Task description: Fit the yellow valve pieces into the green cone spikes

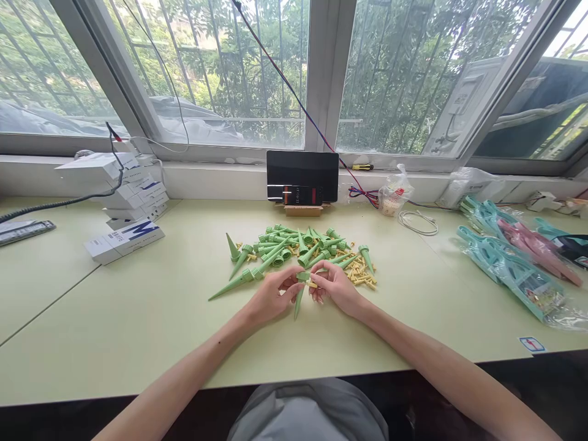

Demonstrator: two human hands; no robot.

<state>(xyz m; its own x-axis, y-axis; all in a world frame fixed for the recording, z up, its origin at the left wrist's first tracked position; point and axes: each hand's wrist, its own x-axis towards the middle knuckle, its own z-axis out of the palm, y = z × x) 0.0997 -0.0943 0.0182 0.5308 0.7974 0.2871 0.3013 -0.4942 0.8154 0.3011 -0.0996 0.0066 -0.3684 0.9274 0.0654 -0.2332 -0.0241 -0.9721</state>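
Note:
My left hand [278, 289] is closed round the wide top of a green plastic spike [298, 304], whose tapered tip points down toward me. Between the fingertips of my right hand [336, 285] is a small yellow peg [312, 284], held against or just beside the spike's top; I cannot tell whether it is inserted. Just beyond both hands lies a heap of similar green spikes [275, 239]. A pile of small yellow pegs [362, 275] sits to the right of that heap. One long green spike [232, 286] rests left of my left hand.
A black tablet [301, 168] leans at the window, with a phone [303, 195] before it. White boxes [124, 240] are stacked at left. Bagged teal and pink plastic items [514, 257] lie at right, near a white cable [418, 224] and a plastic bag [394, 191].

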